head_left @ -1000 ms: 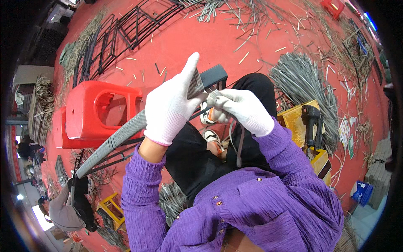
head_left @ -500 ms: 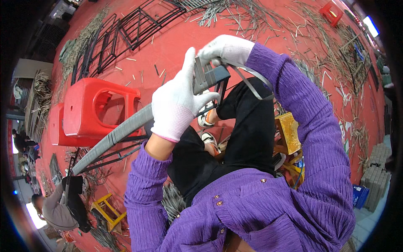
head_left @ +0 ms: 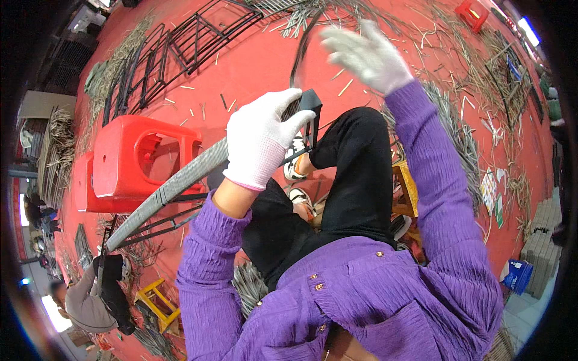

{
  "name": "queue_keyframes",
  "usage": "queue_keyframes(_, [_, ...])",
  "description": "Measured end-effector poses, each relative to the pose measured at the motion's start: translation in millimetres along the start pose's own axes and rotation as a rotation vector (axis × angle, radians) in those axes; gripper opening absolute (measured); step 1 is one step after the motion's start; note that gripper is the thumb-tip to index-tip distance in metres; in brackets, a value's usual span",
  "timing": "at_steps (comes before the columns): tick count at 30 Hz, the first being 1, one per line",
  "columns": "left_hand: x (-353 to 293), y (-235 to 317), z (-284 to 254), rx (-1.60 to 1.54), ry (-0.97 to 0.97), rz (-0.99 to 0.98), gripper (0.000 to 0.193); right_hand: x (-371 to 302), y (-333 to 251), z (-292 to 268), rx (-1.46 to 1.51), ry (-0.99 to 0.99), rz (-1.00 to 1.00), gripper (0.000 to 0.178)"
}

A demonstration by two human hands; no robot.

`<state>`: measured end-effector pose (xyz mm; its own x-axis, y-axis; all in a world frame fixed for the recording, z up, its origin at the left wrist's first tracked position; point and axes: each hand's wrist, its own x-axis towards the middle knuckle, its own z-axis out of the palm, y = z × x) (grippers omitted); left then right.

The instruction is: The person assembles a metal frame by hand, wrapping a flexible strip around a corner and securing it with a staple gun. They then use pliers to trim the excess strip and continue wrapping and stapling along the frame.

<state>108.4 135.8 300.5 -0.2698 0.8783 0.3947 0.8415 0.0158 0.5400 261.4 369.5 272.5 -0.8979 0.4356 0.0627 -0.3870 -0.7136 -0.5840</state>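
A curved metal frame rail, wound closely with flat grey strip, runs from the lower left up to the middle. My left hand, in a white knitted glove, is closed round it close to its bare dark end. From that end a loose strip rises toward the top, smeared by motion. My right hand, gloved alike, is up at the far right of the rail. Its fingers are spread, slightly blurred, with nothing visible in them and apart from the rail.
Red plastic stools stand left of the rail. Dark metal frames lie on the red floor beyond. Loose strips are strewn at the right, near a yellow stool. Another person sits at the lower left.
My right hand has left the rail's end and swung up and to the right, its fingers opening. The loose strip, earlier looped to the right, now stretches upward. My left hand stays on the rail.
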Motion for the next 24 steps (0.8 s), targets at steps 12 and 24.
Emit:
queue_keyframes(12, [50.1, -19.1, -20.5, -0.539, -0.765, -0.363, 0.031, -100.7, 149.6, 33.1, -0.453, 0.343, 0.003, 0.050])
queue_keyframes(24, [57.2, -37.7, -14.2, -0.872, -0.793, -0.299, 0.033, -74.5, 35.9, 147.6, -1.057, 0.113, -0.097, 0.022])
